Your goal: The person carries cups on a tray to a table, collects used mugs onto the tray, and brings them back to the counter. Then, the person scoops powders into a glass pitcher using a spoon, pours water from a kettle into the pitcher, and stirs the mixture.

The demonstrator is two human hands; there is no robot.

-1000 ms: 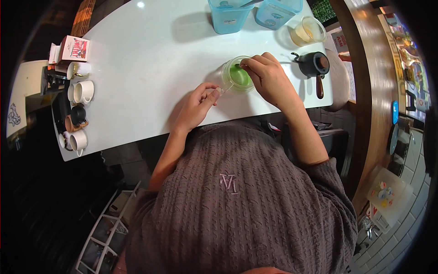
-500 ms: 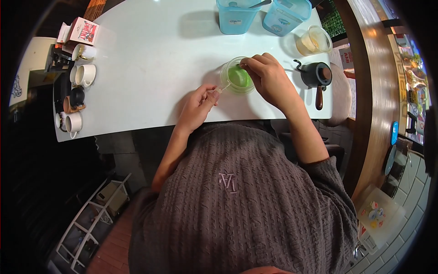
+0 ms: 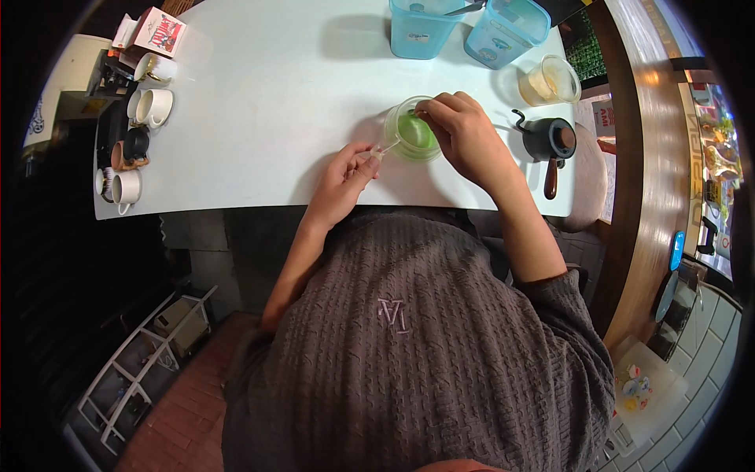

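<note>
A clear cup with a handle (image 3: pixel 391 130) stands on the white table near its front edge, with green liquid (image 3: pixel 414 135) inside. My left hand (image 3: pixel 344 185) is closed on the cup's handle, thumb on top. Over the cup's right side, my right hand (image 3: pixel 465 141) reaches in with its fingers pinched together. Its fingertips meet something dark and thin at the liquid; most of it is hidden, so I cannot tell its kind.
Two blue containers (image 3: pixel 425 38) stand at the back, one with a dark utensil in it. A clear tub (image 3: pixel 548 81) and a dark pot with a wooden handle (image 3: pixel 548 140) are on the right. Several mugs (image 3: pixel 155 108) and a red-and-white box (image 3: pixel 161 33) line the left edge.
The view has turned slightly, shifting the table's things in the picture. Both hands keep nearly the same place and grip at the cup.
</note>
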